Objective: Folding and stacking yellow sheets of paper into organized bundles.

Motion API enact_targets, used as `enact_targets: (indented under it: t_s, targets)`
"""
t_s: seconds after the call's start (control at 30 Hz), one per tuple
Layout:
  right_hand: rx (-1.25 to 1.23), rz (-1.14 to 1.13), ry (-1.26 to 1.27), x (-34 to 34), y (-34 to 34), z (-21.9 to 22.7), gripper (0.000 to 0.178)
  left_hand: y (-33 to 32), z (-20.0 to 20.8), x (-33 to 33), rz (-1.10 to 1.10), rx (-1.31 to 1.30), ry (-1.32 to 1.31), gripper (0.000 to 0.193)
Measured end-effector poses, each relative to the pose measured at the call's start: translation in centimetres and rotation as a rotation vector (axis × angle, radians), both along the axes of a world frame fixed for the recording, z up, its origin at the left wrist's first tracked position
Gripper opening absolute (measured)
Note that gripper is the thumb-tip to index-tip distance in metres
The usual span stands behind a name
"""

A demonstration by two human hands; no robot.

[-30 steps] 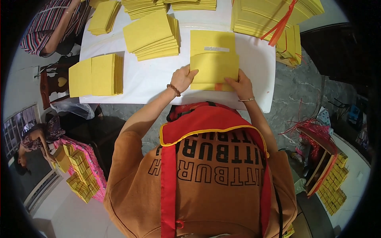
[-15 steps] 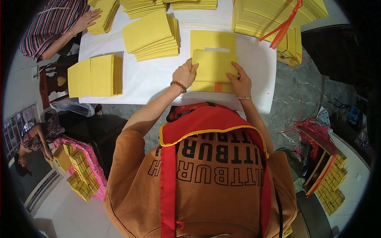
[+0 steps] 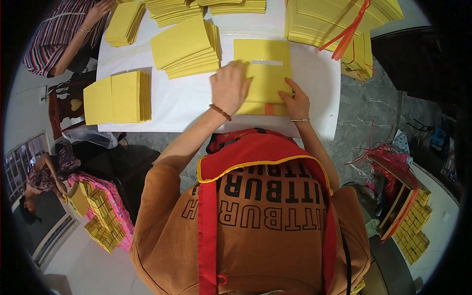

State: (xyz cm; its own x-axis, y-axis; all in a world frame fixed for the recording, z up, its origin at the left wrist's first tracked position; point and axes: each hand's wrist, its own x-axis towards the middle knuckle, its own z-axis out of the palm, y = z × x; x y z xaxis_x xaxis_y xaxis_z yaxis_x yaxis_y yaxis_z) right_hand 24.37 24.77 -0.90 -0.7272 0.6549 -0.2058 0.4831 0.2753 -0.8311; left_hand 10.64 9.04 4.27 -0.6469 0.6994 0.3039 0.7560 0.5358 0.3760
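Observation:
A folded yellow paper sheet (image 3: 266, 81) lies before me near the table's front edge, with a pale strip (image 3: 267, 63) across its upper part and an orange patch (image 3: 269, 108) low down. My left hand (image 3: 229, 87) is over its left edge, thumb apart from the bent fingers; the fingertips are blurred by motion. At the right edge, my right hand (image 3: 296, 102) holds the paper, thumb on top and forefinger along the side. Its other fingers are partly hidden.
Stacks of yellow folded paper (image 3: 187, 49) stand left of the sheet, with another stack (image 3: 118, 97) at the front left. Larger yellow sheets (image 3: 319, 22) with orange ribbon (image 3: 349, 32) lie at the back right. A co-worker's hand (image 3: 97, 14) is at the far left.
My left hand has lifted off the sheet's left edge and moved slightly up and over it, its fingers loosened. My right hand stays. The co-worker's hand has left a far-left stack.

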Motion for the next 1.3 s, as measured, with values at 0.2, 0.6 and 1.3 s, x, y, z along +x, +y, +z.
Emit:
enact_targets:
  t_s: [0.2, 0.6, 1.3]
  targets:
    - [0.089, -0.012, 0.081, 0.0, -0.1, -0.9, 0.047, 2.4, -4.3, 1.4, -0.408, -0.079, -0.001, 0.051]
    - [0.826, 0.476, -0.125, 3.1, -4.0, -1.2, 0.066, 2.4, -5.6, 1.7, -0.409, -0.189, 0.018, 0.048]
    - [0.192, 0.372, 0.283, 4.0, -0.5, -1.7, 0.065, 0.7, -4.7, 4.1, -0.385, -0.322, 0.56, 0.043]
